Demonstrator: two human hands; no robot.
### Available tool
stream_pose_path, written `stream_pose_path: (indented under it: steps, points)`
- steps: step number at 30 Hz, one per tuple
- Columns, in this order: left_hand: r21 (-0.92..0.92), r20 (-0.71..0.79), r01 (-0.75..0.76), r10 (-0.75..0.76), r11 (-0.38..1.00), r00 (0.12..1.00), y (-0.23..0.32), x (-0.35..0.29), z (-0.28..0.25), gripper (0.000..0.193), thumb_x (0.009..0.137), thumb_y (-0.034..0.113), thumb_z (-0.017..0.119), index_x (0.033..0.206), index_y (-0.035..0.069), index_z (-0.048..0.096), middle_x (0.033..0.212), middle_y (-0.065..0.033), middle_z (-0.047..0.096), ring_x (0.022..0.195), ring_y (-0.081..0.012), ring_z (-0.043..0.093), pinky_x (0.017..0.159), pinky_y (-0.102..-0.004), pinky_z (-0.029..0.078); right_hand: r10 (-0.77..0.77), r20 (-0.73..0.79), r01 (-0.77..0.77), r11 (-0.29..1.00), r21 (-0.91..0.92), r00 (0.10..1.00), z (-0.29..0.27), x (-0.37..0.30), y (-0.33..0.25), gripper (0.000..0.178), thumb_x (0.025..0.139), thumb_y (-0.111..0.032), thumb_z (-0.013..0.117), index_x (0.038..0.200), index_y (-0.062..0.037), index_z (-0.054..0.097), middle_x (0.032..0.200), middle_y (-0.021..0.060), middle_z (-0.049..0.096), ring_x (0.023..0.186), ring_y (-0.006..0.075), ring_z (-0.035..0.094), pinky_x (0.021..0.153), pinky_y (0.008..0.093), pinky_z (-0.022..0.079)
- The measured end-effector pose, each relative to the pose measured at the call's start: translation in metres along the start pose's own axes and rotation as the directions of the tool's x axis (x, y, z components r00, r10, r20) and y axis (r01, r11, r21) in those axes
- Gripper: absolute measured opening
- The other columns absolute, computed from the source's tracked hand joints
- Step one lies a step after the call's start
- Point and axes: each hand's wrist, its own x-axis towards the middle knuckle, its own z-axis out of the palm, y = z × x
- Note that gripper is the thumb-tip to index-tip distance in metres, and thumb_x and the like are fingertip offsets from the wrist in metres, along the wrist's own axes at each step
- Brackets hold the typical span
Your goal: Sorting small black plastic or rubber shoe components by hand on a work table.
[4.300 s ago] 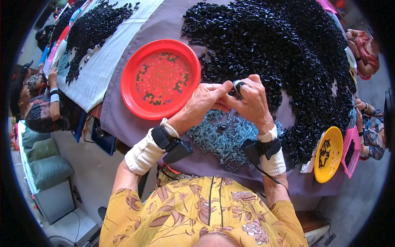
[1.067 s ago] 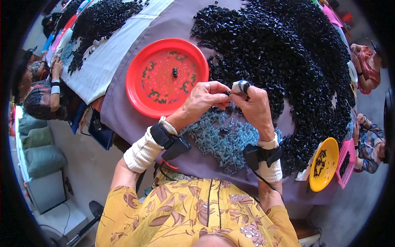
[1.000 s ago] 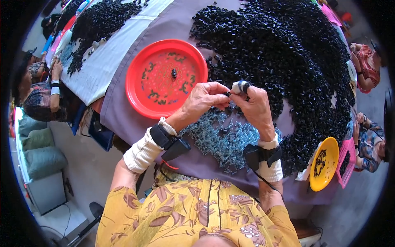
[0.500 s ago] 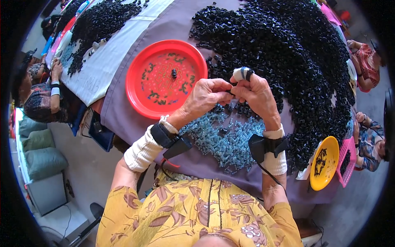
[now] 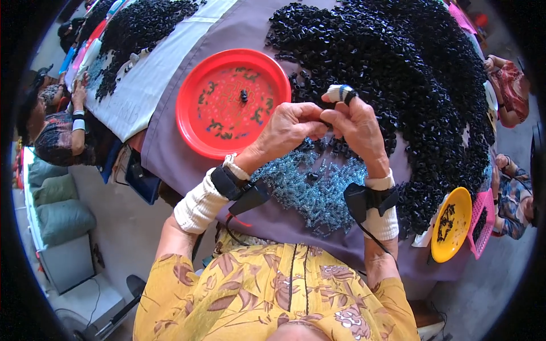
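Note:
My left hand [image 5: 293, 128] and my right hand [image 5: 362, 131] meet above the table, thumbs and fingertips pinched together. Whatever lies between them is hidden by the fingers. The right index finger wears a white wrap with dark stripes and is raised. Just below the hands spreads a heap of small light-blue, shiny pieces [image 5: 318, 199], too fine to name, with a few black ones among them. A large pile of small black plastic parts [image 5: 369, 51] covers the table beyond. To the left stands a round red tray [image 5: 185, 122] with one black part [image 5: 244, 96] in it.
A yellow plate [image 5: 463, 213] with black bits and a pink basket [image 5: 483, 221] sit at the right edge. Other people work around the table, left and right. A white cloth [image 5: 153, 74] with another black pile covers the left side. Green cushions [image 5: 65, 221] lie lower left.
My fingertips have drawn tighter together, and the dark piece glimpsed between them before is now hidden. The raised wrapped finger has tilted slightly. The whole view has shifted a little.

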Motion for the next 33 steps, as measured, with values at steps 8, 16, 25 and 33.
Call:
stream_pose_path:
  steps: [8, 16, 25, 33]
  points:
    - [-0.137, -0.192, 0.081, -0.107, 0.987, 0.976, 0.005, -0.003, -0.02, 0.021, 0.085, 0.007, 0.061, 0.104, -0.002, 0.059, 0.087, -0.0082, 0.065, 0.076, -0.0133, 0.064, 0.069, -0.0248, 0.052, -0.138, 0.051, 0.147, 0.936, -0.32, 0.989, 0.002, -0.013, 0.031, 0.015, 0.077, -0.011, 0.066, 0.075, 0.0019, 0.06, 0.064, 0.0144, 0.058, 0.056, 0.0231, 0.058, 0.053, 0.0341, 0.046]
    - [-0.125, -0.214, 0.057, -0.083, 0.99, 0.973, 0.001, -0.006, -0.027, 0.021, 0.085, 0.008, 0.061, 0.104, -0.002, 0.058, 0.087, -0.0074, 0.065, 0.075, -0.0122, 0.063, 0.07, -0.0246, 0.051, -0.183, 0.239, 0.297, 0.703, -0.646, 0.954, 0.031, -0.006, 0.031, 0.01, 0.075, -0.011, 0.058, 0.07, -0.0022, 0.06, 0.067, 0.0157, 0.061, 0.065, 0.032, 0.062, 0.059, 0.0428, 0.048]
    - [-0.134, -0.203, 0.084, -0.11, 0.987, 0.973, -0.004, -0.008, -0.027, 0.021, 0.086, 0.009, 0.062, 0.104, -0.001, 0.06, 0.087, -0.0078, 0.066, 0.074, -0.0115, 0.063, 0.068, -0.0233, 0.052, -0.117, 0.31, 0.311, 0.637, -0.705, 0.944, 0.042, -0.003, 0.036, 0.015, 0.076, -0.014, 0.055, 0.068, -0.0034, 0.06, 0.061, 0.0166, 0.059, 0.059, 0.0332, 0.061, 0.056, 0.0443, 0.048]
    - [-0.131, -0.216, 0.096, -0.123, 0.987, 0.969, -0.005, -0.007, -0.029, 0.023, 0.085, 0.011, 0.062, 0.105, -0.001, 0.059, 0.088, -0.0069, 0.065, 0.075, -0.011, 0.063, 0.069, -0.0236, 0.053, -0.132, 0.233, 0.259, 0.675, -0.69, 0.964, 0.041, -0.002, 0.033, 0.019, 0.078, -0.017, 0.057, 0.066, -0.0026, 0.057, 0.061, 0.0168, 0.059, 0.06, 0.0336, 0.061, 0.055, 0.044, 0.047]
